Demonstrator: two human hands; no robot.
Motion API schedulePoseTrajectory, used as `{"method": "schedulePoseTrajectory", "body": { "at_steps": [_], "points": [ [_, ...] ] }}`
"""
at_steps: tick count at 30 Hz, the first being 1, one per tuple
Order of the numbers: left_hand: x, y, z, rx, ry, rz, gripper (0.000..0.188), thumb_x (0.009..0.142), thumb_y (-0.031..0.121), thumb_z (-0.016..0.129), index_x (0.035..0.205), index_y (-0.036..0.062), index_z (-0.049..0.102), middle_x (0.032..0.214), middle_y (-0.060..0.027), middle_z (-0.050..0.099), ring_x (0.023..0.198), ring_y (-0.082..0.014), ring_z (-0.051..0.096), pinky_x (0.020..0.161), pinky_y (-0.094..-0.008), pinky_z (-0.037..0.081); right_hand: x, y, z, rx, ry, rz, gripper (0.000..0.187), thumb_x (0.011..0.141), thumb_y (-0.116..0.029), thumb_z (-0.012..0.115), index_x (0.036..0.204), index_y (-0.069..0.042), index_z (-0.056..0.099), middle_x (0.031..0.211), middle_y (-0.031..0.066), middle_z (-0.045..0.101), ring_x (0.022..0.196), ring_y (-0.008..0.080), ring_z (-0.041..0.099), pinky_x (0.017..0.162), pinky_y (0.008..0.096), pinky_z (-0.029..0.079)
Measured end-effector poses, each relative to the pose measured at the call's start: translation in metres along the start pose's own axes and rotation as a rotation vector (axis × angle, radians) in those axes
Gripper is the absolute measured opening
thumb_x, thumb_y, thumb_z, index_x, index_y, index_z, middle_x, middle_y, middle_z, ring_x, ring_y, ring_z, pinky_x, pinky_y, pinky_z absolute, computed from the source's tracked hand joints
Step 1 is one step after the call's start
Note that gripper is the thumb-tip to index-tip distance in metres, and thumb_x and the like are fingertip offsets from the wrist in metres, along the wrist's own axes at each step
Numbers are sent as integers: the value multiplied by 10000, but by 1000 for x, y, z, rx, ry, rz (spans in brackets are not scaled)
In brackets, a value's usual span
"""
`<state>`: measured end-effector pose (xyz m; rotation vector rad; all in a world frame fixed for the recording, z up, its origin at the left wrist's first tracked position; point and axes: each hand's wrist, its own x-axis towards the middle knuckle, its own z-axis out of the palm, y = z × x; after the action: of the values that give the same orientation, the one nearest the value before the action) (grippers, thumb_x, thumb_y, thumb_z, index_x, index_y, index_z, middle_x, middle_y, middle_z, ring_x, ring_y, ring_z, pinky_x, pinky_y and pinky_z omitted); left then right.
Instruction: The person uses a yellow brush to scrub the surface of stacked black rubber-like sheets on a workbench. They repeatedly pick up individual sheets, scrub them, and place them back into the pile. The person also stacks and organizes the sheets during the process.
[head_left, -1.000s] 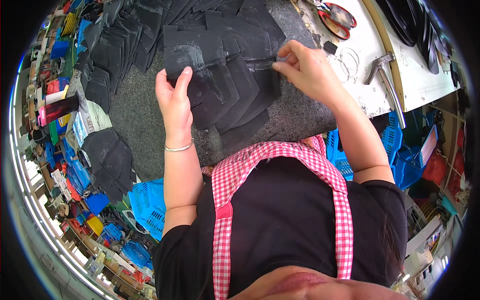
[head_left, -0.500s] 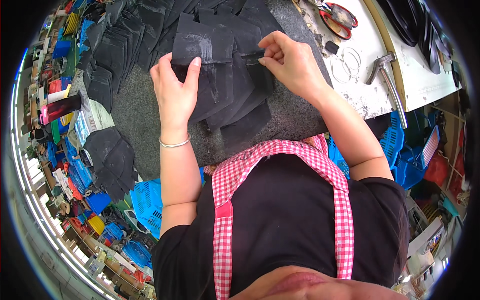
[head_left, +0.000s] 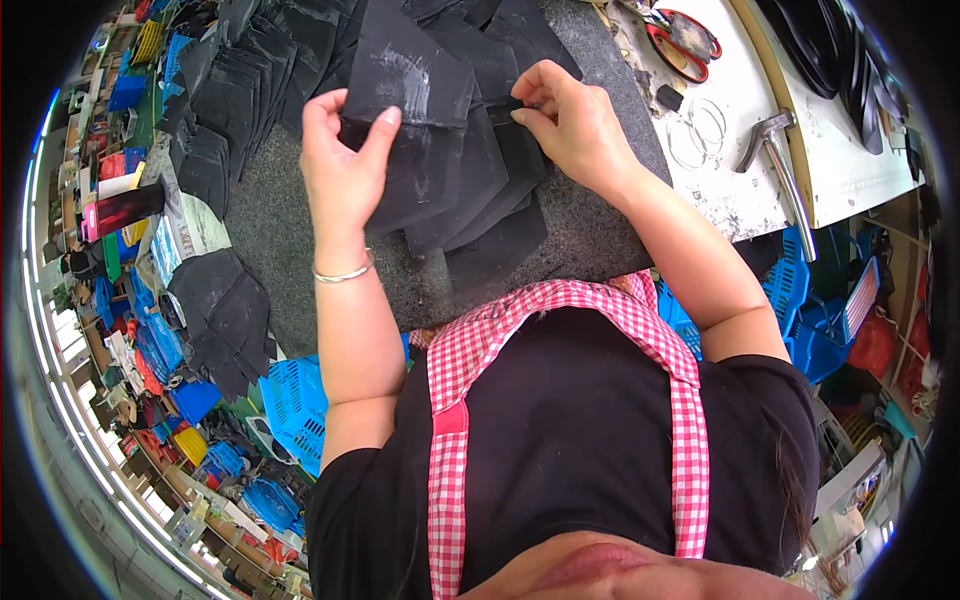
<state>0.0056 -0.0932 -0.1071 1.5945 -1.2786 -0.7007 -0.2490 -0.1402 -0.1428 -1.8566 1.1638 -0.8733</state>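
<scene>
Now that the left hand (head_left: 345, 165) has lifted the top black sheet (head_left: 405, 120) off the fanned pile (head_left: 480, 190) on the grey worktop (head_left: 600, 230), pinching its edge, the right hand (head_left: 570, 125) has slid in, fingers closed on its far corner.

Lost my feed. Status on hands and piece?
Left hand holds black sheet up. Right hand pinches its edge. More black pieces underneath.

A flat black sheet (head_left: 410, 110) with a dull grey smear near its top is lifted at a tilt over a fanned stack of similar black pieces (head_left: 480, 190) lying overlapped on the grey mat (head_left: 600, 230), its edges pinched from both sides.
</scene>
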Motion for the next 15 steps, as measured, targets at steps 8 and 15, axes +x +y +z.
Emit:
{"method": "schedulePoseTrajectory", "body": {
  "at_steps": [8,15],
  "points": [
    [22,29,-11,-277,-286,-168,393,937,48,747,1255,-26,527,988,-108,732,883,-116,696,781,-262,577,1,-2,1,36,0,2,330,837,-35,750,1114,-49,570,892,135,726,851,345,729,748,437,573],
    [17,-12,1,-136,-122,-147,408,923,78,768,1233,-48,535,1029,-114,722,905,-116,680,799,-260,557,-4,-3,6,-263,145,-450,167,831,-99,756,986,-110,696,879,34,626,832,247,685,664,401,575]
  ]
}}
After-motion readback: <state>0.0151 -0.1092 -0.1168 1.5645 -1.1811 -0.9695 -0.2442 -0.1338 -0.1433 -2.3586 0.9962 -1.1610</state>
